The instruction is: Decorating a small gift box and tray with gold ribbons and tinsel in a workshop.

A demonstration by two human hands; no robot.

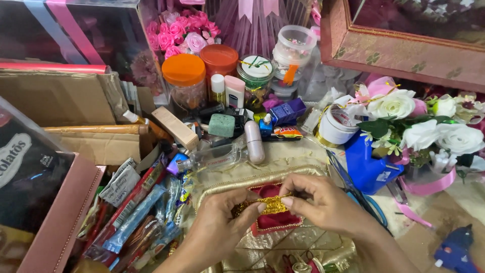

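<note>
Glittery gold ribbon between fingers

**Clutter Beyond the Gold Tray**

At twelve o'clock: two orange-lidded jars, a pink rose bunch, a stack of clear tubs. At one o'clock, a purple box and a tape roll. At three o'clock: white artificial flowers above a blue bag. At five o'clock, a blue glue gun. At nine o'clock: cardboard, a pink box, wrapped snack bars just beside it.
</note>
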